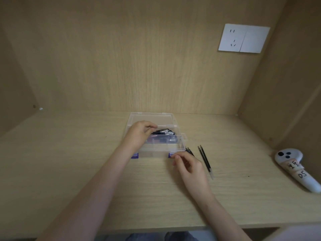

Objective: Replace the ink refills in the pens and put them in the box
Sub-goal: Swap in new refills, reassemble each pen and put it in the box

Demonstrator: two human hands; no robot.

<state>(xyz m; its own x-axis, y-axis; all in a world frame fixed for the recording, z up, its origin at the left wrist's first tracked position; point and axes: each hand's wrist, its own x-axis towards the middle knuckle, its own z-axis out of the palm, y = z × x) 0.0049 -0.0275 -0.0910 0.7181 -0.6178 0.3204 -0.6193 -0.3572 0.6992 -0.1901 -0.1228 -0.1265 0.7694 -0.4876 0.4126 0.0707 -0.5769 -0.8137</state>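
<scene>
A clear plastic box [156,152] stands open in the middle of the desk, its lid [151,119] tilted back. Several black pens [165,132] lie in its back compartment. My left hand [139,134] reaches over the box's left side, and its curled fingers and thumb pinch the near end of one pen. My right hand [188,166] hovers just in front of the box's right front corner, fingers loosely curled and holding nothing. Two black ink refills [205,160] lie side by side on the desk to its right. More dark refill tips [190,151] show behind the right hand.
A white handheld controller [295,168] with handwritten labels lies at the desk's far right. Wooden walls enclose the desk at the back and on both sides, with a white wall socket [243,38] on the back panel. The desk's front edge [173,226] runs close to my body.
</scene>
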